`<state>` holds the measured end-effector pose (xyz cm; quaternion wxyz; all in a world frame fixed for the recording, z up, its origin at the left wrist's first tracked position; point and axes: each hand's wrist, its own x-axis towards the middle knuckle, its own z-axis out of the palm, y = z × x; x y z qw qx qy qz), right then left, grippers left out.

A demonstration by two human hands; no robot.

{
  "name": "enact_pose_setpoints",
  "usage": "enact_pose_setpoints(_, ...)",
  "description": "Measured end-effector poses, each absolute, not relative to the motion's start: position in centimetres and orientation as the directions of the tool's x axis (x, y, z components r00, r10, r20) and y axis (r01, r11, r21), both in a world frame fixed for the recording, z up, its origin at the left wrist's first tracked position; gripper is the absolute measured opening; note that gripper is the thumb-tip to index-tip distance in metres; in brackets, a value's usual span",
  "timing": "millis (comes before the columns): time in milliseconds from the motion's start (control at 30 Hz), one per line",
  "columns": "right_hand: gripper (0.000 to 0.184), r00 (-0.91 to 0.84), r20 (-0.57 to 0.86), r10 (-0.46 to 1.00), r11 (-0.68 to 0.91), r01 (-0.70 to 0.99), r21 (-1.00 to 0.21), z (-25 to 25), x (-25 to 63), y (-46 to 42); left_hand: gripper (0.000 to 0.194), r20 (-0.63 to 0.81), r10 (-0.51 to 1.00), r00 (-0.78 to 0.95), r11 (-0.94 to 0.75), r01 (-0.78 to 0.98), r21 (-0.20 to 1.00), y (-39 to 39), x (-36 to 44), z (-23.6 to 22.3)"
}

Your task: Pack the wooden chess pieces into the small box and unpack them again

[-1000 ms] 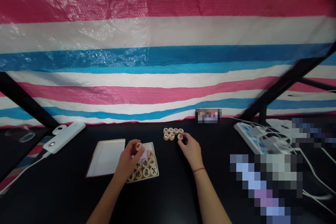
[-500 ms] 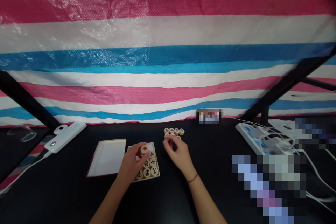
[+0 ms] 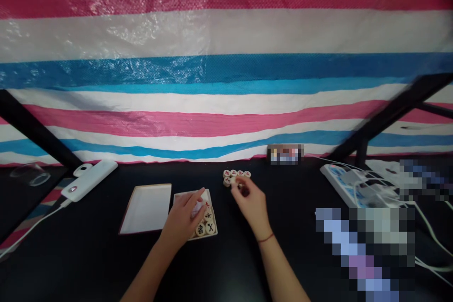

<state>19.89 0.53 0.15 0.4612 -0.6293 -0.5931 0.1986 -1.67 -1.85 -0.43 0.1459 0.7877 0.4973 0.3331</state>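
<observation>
My left hand is over a shallow white box, its fingers stretched out and its thumb apart. Inside the box lie several round Chinese chess pieces, with black or red characters; my hand covers some of them. My right hand is to the right of the box, thumb and fingertips pinched on a Chinese chess piece at the front of a small group. Behind my fingertips stands a row of red-marked Chinese chess pieces. My right fingers partly hide the front row.
An open box lid lies left of the box on the black table. A white power bank with a cable is at the far left, beside a clear cup. On the right are a power strip and tangled white cables. A striped sheet hangs behind.
The red-marked piece that was between my left fingers no longer shows, and those fingers have straightened over the box. My right hand has shifted slightly right along the front row.
</observation>
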Motion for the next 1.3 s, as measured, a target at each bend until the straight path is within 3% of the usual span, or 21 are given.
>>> enact_pose_setpoints(133, 0.036, 0.348, 0.272, 0.897, -0.054, 0.698, -0.714, -1.3, 23.6, 1.7, 0.036, 0.324, 0.908, 0.266, -0.413, 0.695, 0.588, -1.6, -2.2, -0.1)
enact_pose_setpoints(433, 0.032, 0.191, 0.345, 0.919, 0.036, 0.831, -0.555, -3.4, 23.1, 2.0, 0.032, 0.268, 0.929, 0.255, -0.369, 0.681, 0.633, -1.6, -2.2, -0.3)
enact_pose_setpoints(900, 0.022, 0.176, 0.335, 0.926, 0.030, 0.848, -0.529, -4.2, 23.3, 2.3, 0.033, 0.273, 0.927, 0.257, -0.374, 0.676, 0.635, -1.6, -2.4, -0.4)
enact_pose_setpoints(1300, 0.023, 0.166, 0.362, 0.917, 0.040, 0.866, -0.499, -4.6, 23.2, 2.6, 0.032, 0.269, 0.929, 0.253, -0.369, 0.677, 0.636, -1.4, -2.4, -0.3)
